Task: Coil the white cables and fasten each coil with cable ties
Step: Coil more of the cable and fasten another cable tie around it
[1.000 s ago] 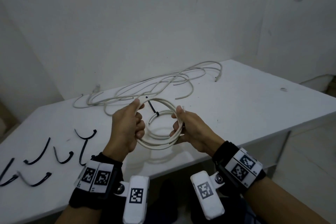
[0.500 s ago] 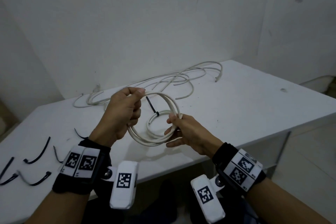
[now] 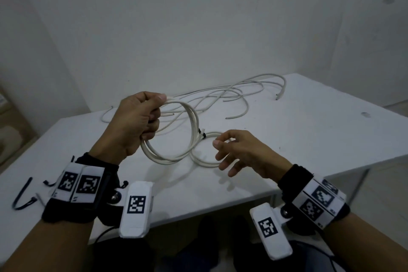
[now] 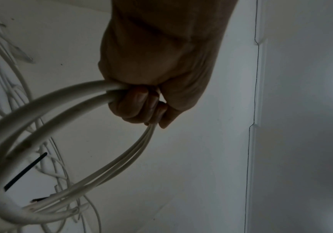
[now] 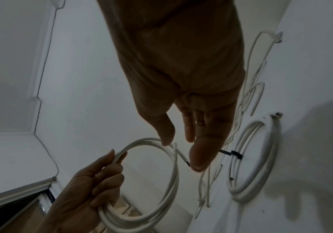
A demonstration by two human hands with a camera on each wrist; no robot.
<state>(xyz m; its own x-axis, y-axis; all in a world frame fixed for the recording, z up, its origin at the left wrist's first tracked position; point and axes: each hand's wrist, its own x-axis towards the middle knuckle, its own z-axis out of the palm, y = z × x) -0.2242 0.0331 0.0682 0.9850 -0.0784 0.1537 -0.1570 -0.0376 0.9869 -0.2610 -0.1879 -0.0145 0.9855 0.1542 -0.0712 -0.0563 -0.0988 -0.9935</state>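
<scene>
In the head view, a coil of white cable (image 3: pixel 176 137) is held upright above the table (image 3: pixel 309 139) by the left hand (image 3: pixel 132 126), whose fingers are curled tightly round the gathered turns at the near-left side of the loop; the right hand (image 3: pixel 240 152) is seen with fingers loosely spread and empty, just right of the coil. A second coil (image 3: pixel 206 157), already bound with a black cable tie (image 3: pixel 202 135), lies flat beneath the right fingertips, and loose white cables (image 3: pixel 231 95) lie beyond both hands. Spare black ties (image 3: pixel 22 199) are noted on the table outside the left wrist. In the left wrist view, the turns are seen emerging together from under the curled fingers (image 4: pixel 137 104), slightly fanned apart further along. In the right wrist view, the held coil's free end (image 5: pixel 181 157) is seen projecting just below the thumb (image 5: pixel 199 154), untouched. It is judged that a tie is needed next: the left grip should be kept firm so the turns are not sprung, the stray end should be tucked against the bundle, and a tie fetched by the free hand.
</scene>
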